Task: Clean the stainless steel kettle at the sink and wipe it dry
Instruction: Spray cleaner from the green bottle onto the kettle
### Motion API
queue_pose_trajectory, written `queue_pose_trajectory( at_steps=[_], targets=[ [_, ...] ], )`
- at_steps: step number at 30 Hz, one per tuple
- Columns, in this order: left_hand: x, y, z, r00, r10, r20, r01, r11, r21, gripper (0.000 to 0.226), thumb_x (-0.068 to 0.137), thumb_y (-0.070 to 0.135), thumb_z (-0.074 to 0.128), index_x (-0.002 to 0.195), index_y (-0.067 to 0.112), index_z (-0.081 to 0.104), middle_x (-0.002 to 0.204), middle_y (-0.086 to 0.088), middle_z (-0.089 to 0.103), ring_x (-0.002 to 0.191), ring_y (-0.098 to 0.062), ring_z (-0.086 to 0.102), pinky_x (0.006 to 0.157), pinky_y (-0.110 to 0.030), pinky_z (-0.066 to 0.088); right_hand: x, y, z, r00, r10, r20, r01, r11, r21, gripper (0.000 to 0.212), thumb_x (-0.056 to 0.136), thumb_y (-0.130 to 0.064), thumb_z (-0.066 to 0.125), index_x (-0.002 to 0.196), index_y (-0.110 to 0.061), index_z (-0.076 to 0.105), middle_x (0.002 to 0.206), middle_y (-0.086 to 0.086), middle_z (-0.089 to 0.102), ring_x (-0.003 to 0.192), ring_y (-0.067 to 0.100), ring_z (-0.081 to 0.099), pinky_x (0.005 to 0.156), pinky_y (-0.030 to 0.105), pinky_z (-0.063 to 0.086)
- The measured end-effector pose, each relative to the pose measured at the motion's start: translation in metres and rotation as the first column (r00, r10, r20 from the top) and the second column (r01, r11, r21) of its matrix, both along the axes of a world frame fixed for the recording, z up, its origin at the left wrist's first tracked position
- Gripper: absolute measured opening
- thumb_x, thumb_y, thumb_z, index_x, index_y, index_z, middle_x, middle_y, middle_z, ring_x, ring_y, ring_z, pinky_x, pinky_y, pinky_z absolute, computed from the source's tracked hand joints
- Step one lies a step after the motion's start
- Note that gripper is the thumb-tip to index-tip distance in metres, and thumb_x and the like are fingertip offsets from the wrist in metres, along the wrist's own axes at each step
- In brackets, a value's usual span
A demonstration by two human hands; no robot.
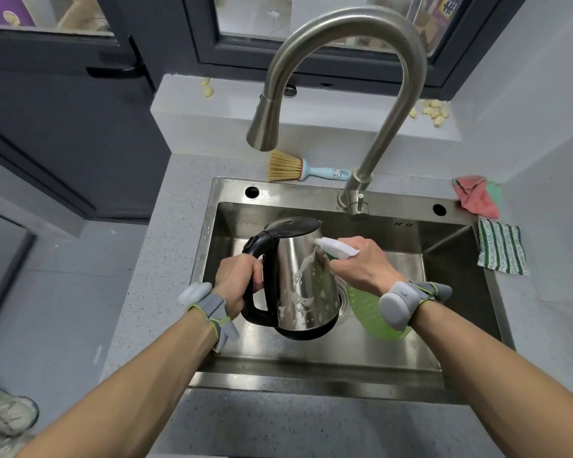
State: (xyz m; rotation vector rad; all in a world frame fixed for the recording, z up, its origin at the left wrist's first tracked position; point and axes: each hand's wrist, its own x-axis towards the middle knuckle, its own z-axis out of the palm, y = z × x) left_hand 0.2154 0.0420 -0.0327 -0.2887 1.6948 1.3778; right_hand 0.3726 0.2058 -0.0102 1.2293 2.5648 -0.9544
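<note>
Kettle point(306, 279) front and centre, stainless steel with a black lid, held up over the basin of the sink point(450, 246) and tipped a little, foam streaked down its shiny side. Left hand point(237, 282) is wrapped tight round the black handle, fingers curled through the loop. Right hand point(358, 262) grips the white trigger head of a green spray bottle point(372, 312), nozzle right up against the kettle's wall near the top. No brand or label can be read on either kettle or bottle. Both wrists wear grey strap-on bands.

Overhead arches the brushed-steel faucet point(341, 77), its spout hanging above and behind the kettle. Behind the sink on the counter point(153, 292) lies a straw-bristled brush point(298, 168) with a pale blue handle; there's a small printed mark on that handle, too small to read. Off to the right of the sink, a pink and green cloth point(477, 196) sits crumpled, and just in front of it a green-and-white striped cloth point(501, 247) lies flat. Pale yellow bits point(434, 112) are scattered on the window ledge. Bottom left, a grey sneaker point(4, 414) on the floor.
</note>
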Motion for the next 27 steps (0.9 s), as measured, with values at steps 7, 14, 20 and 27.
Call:
queue_pose_trajectory(
  at_steps=[7, 14, 20, 27],
  targets=[
    [0.001, -0.005, -0.001, 0.998, 0.004, 0.055, -0.004, 1.0, 0.008, 0.051, 0.024, 0.004, 0.048, 0.073, -0.003, 0.059, 0.094, -0.016, 0.061, 0.073, -0.039, 0.057, 0.047, -0.025, 0.051, 0.004, -0.011, -0.001, 0.988, 0.143, 0.061, -0.147, 0.987, 0.062, 0.013, 0.078, -0.025, 0.055, 0.066, -0.019, 0.052, 0.071, -0.001, 0.053, 0.071, 0.03, 0.052, 0.059, 0.033, 0.035],
    [-0.004, -0.01, -0.004, 0.996, 0.055, 0.066, -0.054, 0.998, -0.015, 0.045, 0.033, 0.003, 0.046, 0.076, -0.003, 0.059, 0.106, -0.019, 0.066, 0.075, -0.044, 0.064, 0.057, -0.03, 0.048, 0.003, -0.026, -0.008, 0.936, 0.305, 0.174, -0.335, 0.924, 0.182, 0.01, 0.083, -0.029, 0.048, 0.082, -0.024, 0.057, 0.083, -0.006, 0.058, 0.09, 0.022, 0.047, 0.083, 0.039, 0.037],
    [-0.009, -0.019, -0.005, 0.996, 0.055, 0.07, -0.053, 0.998, -0.018, 0.064, 0.034, 0.006, 0.046, 0.094, -0.001, 0.063, 0.111, -0.016, 0.066, 0.077, -0.044, 0.063, 0.056, -0.03, 0.046, 0.007, -0.027, -0.011, 0.937, 0.266, 0.226, -0.308, 0.935, 0.176, 0.014, 0.084, -0.034, 0.046, 0.079, -0.025, 0.055, 0.083, -0.008, 0.058, 0.096, 0.021, 0.048, 0.083, 0.038, 0.033],
    [-0.012, -0.026, -0.005, 0.997, 0.004, 0.071, -0.004, 1.0, -0.012, 0.045, 0.033, 0.005, 0.046, 0.076, 0.0, 0.057, 0.109, -0.014, 0.069, 0.068, -0.04, 0.062, 0.059, -0.029, 0.046, 0.002, -0.028, 0.002, 0.989, 0.082, 0.121, -0.094, 0.991, 0.095, 0.013, 0.077, -0.026, 0.057, 0.067, -0.017, 0.055, 0.074, 0.001, 0.06, 0.079, 0.034, 0.056, 0.068, 0.035, 0.04]
  ],
)
